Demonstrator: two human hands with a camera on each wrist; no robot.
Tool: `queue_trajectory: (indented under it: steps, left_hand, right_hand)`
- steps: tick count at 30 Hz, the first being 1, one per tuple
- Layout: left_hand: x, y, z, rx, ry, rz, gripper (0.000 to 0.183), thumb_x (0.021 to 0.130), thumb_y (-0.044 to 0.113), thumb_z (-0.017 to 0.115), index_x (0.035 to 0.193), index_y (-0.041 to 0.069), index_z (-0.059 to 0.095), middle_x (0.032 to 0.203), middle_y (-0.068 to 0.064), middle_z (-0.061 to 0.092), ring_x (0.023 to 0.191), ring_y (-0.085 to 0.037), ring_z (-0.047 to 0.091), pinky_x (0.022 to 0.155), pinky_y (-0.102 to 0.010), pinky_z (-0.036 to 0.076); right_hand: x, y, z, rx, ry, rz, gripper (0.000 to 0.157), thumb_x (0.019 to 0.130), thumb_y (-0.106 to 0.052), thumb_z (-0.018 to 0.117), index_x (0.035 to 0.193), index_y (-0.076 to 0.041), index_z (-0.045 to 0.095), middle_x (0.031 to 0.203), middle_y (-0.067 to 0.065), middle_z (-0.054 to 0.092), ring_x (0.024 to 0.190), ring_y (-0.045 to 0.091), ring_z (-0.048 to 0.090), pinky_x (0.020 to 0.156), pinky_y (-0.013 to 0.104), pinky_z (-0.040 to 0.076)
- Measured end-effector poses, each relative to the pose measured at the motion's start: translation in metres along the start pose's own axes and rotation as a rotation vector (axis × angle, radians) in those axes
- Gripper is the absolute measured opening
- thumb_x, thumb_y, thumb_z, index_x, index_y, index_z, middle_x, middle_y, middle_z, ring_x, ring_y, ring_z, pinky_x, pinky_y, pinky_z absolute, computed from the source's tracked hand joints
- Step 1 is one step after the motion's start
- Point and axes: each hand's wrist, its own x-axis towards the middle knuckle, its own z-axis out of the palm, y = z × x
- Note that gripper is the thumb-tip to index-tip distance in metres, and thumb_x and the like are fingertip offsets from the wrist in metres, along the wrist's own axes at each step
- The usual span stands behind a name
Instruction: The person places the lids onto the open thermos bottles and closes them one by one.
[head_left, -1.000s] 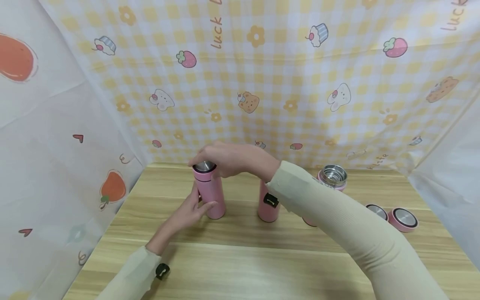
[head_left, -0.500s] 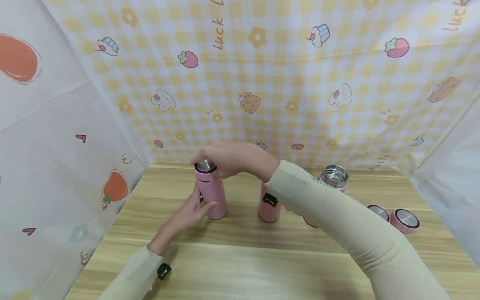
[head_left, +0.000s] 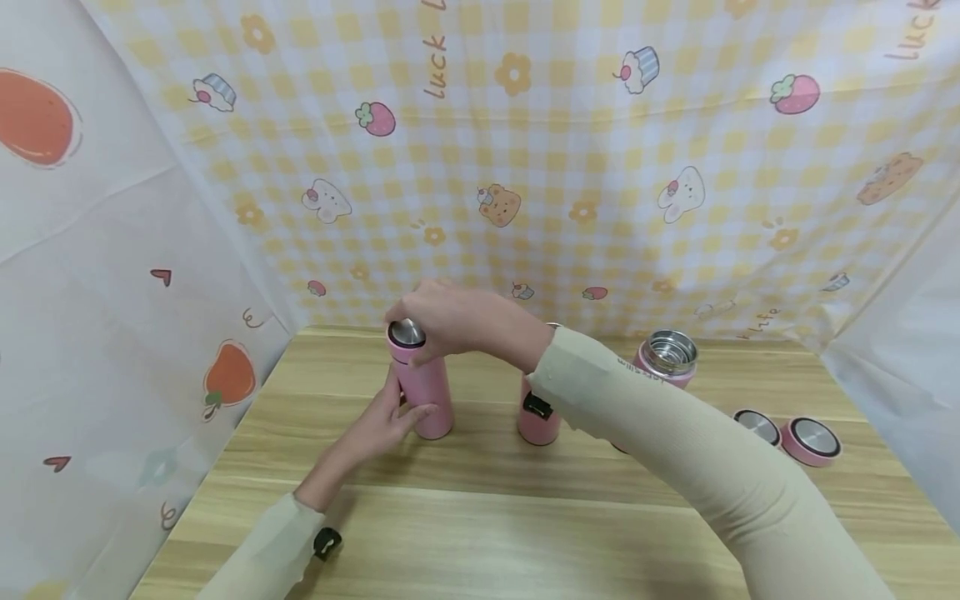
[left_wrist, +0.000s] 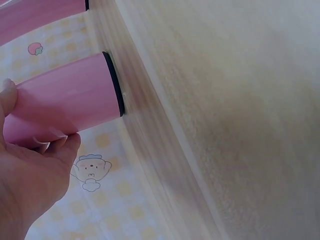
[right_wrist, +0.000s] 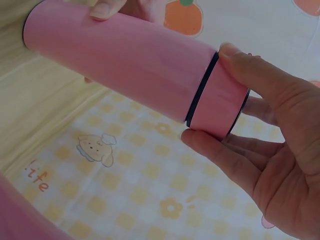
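Note:
A pink thermos (head_left: 426, 396) stands upright toward the left of the wooden table. My left hand (head_left: 378, 427) grips its lower body, thumb on the near side. In the left wrist view, the thermos's dark base rim shows beyond the fingers. At the top, my right hand (head_left: 450, 321) holds the pink lid (right_wrist: 220, 100) with its silver top between thumb and fingers. The lid sits on the thermos, and a dark ring shows between lid and body in the right wrist view.
A second pink thermos (head_left: 538, 421) stands right of centre, partly behind the right forearm. Farther right is a thermos with a bare steel mouth (head_left: 667, 354). Two loose lids, one (head_left: 757, 427) beside another (head_left: 810, 442), lie on the table (head_left: 480, 533). A checked cloth (head_left: 465, 167) hangs behind.
The right hand has turned slightly on the lid, its fingers shifting a little to the right and its wrist dipping. The left hand and the thermos body hold their place.

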Motion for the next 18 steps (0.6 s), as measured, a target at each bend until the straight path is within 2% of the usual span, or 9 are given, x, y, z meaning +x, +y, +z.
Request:
queue_trajectory:
  steps: [3,6,12,14,18]
  left_hand:
    - [0.001,0.0,0.0,0.003,-0.001,-0.003,0.087,0.101,0.01,0.064,0.16,0.025,0.002,0.161,-0.009,0.024,0.145,-0.031,0.029,0.11,-0.057,0.035]
    - [0.001,0.001,0.0,0.002,-0.006,-0.009,0.088,0.101,0.01,0.064,0.16,0.027,0.001,0.162,-0.007,0.023,0.146,-0.029,0.028,0.111,-0.056,0.034]
    - [0.001,0.001,0.0,0.009,-0.002,-0.015,0.084,0.102,0.011,0.064,0.159,0.022,0.005,0.16,-0.009,0.026,0.144,-0.029,0.031,0.111,-0.056,0.035]
    - [0.001,0.001,0.0,0.004,0.002,-0.02,0.085,0.101,0.011,0.064,0.16,0.021,0.004,0.16,-0.01,0.025,0.144,-0.029,0.031,0.111,-0.056,0.034]
    - [0.002,0.001,0.0,-0.009,0.005,-0.027,0.088,0.101,0.011,0.065,0.161,0.023,0.001,0.162,-0.009,0.022,0.145,-0.029,0.03,0.111,-0.056,0.033]
  right_hand:
    - [-0.002,-0.001,0.0,0.006,0.009,0.008,0.053,0.086,-0.03,0.084,0.132,-0.01,0.066,0.111,0.003,0.069,0.092,0.011,0.064,0.073,0.02,0.052]
    - [-0.006,0.0,-0.002,0.022,-0.017,0.007,0.055,0.088,-0.028,0.083,0.136,-0.012,0.063,0.119,0.005,0.066,0.101,0.014,0.062,0.079,0.022,0.052]
    - [-0.015,0.008,-0.009,0.088,-0.103,-0.037,0.069,0.09,-0.007,0.078,0.152,-0.02,0.049,0.147,0.01,0.046,0.131,0.02,0.046,0.099,0.027,0.044]
    - [-0.016,0.011,-0.009,0.106,-0.105,-0.065,0.071,0.09,-0.001,0.077,0.152,-0.021,0.049,0.154,0.011,0.039,0.14,0.022,0.038,0.105,0.029,0.04]
    - [-0.017,0.016,-0.007,0.114,-0.093,-0.101,0.065,0.09,0.003,0.074,0.149,-0.019,0.054,0.159,0.014,0.035,0.146,0.025,0.03,0.111,0.031,0.035]
